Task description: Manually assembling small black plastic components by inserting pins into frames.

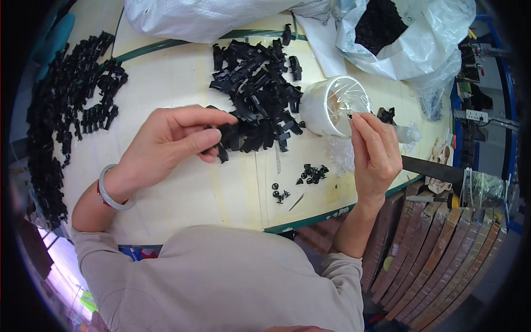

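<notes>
My left hand (pixel 166 141) is closed, thumb and fingers gripping a black plastic part (pixel 222 153) at the near left edge of a heap of similar black plastic parts (pixel 251 83). Raised beside a white tub (pixel 316 108), my right hand (pixel 377 155) pinches a tiny dark piece at its fingertips; its shape is mostly hidden. On the table between the hands lie several small black round-headed clips (pixel 315 174), with a few more of these nearer me. A thin metal strip (pixel 296 202) rests close to them.
Many black parts (pixel 83 88) cover the table's left side. At the back stand a stuffed white bag (pixel 188 19) and an open plastic bag (pixel 354 52) of black pieces. A dark flat bar (pixel 434 169) with a wrapped end juts past the right edge, above stacked brown boards (pixel 426 254).
</notes>
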Demonstrator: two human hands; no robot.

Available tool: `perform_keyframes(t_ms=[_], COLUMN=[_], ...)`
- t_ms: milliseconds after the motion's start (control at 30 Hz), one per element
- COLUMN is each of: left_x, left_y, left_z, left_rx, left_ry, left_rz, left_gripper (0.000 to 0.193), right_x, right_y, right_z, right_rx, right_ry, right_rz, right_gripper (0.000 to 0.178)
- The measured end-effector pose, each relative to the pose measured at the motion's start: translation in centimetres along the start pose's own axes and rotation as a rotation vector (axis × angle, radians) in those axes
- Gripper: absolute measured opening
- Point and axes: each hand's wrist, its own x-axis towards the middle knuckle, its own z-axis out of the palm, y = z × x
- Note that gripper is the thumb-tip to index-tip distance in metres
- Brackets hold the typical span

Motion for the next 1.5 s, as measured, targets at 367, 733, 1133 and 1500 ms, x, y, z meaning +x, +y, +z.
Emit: perform_keyframes(t_ms=[367, 733, 1133, 1500], left_x=[-0.2, 0.3, 0.2, 0.2], left_y=[-1.5, -1.4, -1.8, -2.1], left_z=[2.0, 3.7, 3.8, 3.8], left_rx=[-0.265, -0.25, -0.364, -0.237], left_ry=[-0.359, -0.281, -0.286, -0.285], left_rz=[-0.093, -0.2, -0.155, -0.091], left_gripper=[0.033, 0.03, 0.028, 0.029], right_x=[-0.2, -2.5, -3.0, -2.8], right_y=[-1.3, -7.1, -9.1, -9.1], right_z=[-1.1, -0.4, 1.8, 1.9], right_rx=[0.301, 0.636, 0.671, 0.655], right_ry=[0.013, -0.004, 0.007, -0.026], right_rz=[0.291, 0.364, 0.257, 0.185], right_gripper=[0.022, 0.027, 0.027, 0.031])
